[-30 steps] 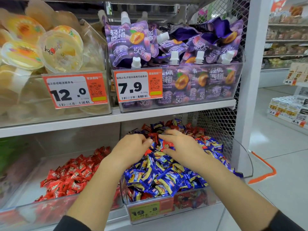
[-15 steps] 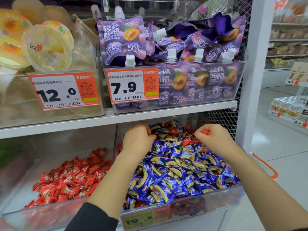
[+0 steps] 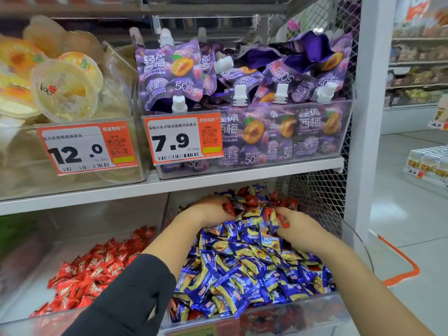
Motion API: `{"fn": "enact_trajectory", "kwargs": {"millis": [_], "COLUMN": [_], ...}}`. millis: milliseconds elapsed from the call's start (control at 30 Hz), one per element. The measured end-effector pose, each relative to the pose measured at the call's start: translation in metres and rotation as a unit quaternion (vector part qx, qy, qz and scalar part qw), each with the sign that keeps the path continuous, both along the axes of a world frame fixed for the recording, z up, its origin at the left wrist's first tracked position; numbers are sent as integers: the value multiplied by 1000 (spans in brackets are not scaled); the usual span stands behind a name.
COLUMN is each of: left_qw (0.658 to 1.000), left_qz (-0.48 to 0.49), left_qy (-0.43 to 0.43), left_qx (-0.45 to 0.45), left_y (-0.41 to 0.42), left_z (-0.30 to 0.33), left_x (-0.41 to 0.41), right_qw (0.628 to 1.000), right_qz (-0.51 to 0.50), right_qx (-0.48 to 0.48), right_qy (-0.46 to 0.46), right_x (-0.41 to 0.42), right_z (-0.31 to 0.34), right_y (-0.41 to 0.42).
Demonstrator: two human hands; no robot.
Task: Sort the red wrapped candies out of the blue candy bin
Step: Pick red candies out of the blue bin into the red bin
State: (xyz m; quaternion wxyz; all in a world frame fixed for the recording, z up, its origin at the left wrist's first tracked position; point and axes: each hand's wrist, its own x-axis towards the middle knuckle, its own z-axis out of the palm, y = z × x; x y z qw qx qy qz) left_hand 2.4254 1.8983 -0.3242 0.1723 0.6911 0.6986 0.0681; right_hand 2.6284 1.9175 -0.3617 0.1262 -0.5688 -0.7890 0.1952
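Two hands, left (image 3: 213, 210) and right (image 3: 294, 226), each gripping red candies (image 3: 282, 220), one blue candy bin (image 3: 291, 309)

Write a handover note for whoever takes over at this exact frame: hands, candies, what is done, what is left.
Left hand: fingers curled round red candies at the back of the blue candy bin.
Right hand: pinching a red candy, also at the back.
Done: reds gathered in both hands, none dropped off yet.
Left: more red candies lie among the blue ones at the rear; carry all to the red candy bin on the left.

White upper shelf (image 3: 169, 183) w/ two clear bins: jelly cups (image 3: 65, 88), purple pouches (image 3: 242, 76).
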Motion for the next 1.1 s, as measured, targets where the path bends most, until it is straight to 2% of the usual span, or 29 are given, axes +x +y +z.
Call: {"fn": "enact_trajectory", "kwargs": {"millis": [100, 167, 333, 400, 500, 667, 867, 967, 1033, 1100], "left_qw": [998, 995, 977, 977, 977, 959, 956, 956, 957, 959], "left_qz": [-3, 2, -8, 5, 30, 108, 115, 113, 114, 114], "left_qy": [-40, -54, -104, -106, -114, -153, -186, -189, -183, -177], "left_qx": [52, 80, 188, 186, 176, 211, 196, 194, 192, 191], "left_y": [-9, -21, -57, -68, -76, -79, -74, -70, -68, -66], "left_z": [-3, -5, -5, -7, -10, -6, -9, -12, -14, -15], "left_x": [-2, -5, -12, -15, -19, -20, -9, -6, -6, -7], "right_qw": [994, 987, 981, 981, 991, 984, 975, 991, 987, 981], "right_qz": [42, 77, 129, 118, 52, -24, -62, -32, -9, -3], "right_qx": [-16, -13, -38, -59, -15, 17, 71, 4, -88, -131], "right_qy": [104, 142, 143, 140, 120, 177, 202, 133, 135, 141], "right_x": [-3, -4, 0, 7, 20, 28, 12, 10, 9, 7], "right_z": [-3, 2, 24, 29, 31, 27, 16, 10, 6, 4], "right_y": [2, 1, -6, -8, -8, -8, -3, 5, 8, 11]}}
